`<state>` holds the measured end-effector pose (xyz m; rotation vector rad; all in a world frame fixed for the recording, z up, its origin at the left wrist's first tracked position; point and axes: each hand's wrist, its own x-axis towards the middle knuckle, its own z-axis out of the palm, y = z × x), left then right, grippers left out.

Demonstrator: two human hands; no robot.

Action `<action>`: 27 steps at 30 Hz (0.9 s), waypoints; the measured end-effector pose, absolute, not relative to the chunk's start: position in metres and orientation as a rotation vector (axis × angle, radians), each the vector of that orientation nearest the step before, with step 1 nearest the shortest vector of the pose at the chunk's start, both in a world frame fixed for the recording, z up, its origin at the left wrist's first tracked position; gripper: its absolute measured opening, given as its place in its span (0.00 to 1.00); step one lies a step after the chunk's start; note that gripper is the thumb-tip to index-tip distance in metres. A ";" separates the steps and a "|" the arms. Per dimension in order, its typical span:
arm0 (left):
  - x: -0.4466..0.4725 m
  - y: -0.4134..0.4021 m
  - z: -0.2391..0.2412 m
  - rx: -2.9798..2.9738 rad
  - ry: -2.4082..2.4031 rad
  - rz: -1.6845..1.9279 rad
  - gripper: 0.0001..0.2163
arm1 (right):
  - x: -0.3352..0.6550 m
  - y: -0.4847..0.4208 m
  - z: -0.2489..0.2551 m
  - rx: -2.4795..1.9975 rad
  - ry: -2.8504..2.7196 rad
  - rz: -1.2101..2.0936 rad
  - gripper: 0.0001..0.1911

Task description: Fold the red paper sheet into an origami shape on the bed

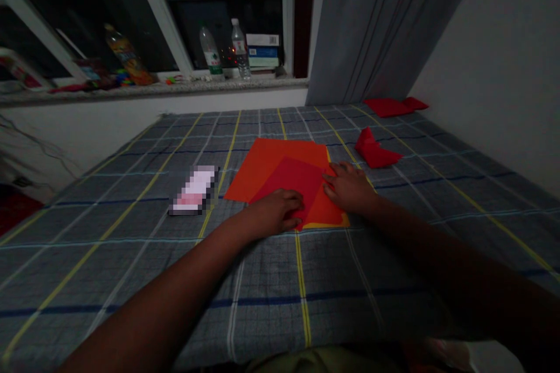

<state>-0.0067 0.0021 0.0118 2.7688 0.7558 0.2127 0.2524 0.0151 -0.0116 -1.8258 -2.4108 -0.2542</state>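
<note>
Paper sheets on bed

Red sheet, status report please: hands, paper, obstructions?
Left hand on dark red sheet, near corner, fingers curled. Right hand flat on its right edge. Orange sheets beneath. Folded red paper lies apart.

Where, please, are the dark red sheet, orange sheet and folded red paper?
dark red sheet (291, 180): head view, middle.
orange sheet (269, 158): head view, upper part.
folded red paper (375, 153): head view, middle.
</note>
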 end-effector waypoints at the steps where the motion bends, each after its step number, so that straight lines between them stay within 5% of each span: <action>1: -0.006 0.002 0.012 2.774 0.755 0.207 0.14 | 0.254 0.018 -0.013 -1.852 -2.389 -0.263 0.24; 13: -0.005 -0.001 0.014 2.770 0.793 0.200 0.15 | 0.251 0.016 0.003 -1.690 -2.322 -0.352 0.20; 18: 0.004 -0.007 0.012 2.798 0.924 0.251 0.24 | 0.243 0.009 0.004 -1.445 -2.611 -0.141 0.18; 27: -0.001 -0.012 0.019 2.793 0.861 0.209 0.22 | 0.257 0.018 0.000 -1.418 -2.592 -0.068 0.24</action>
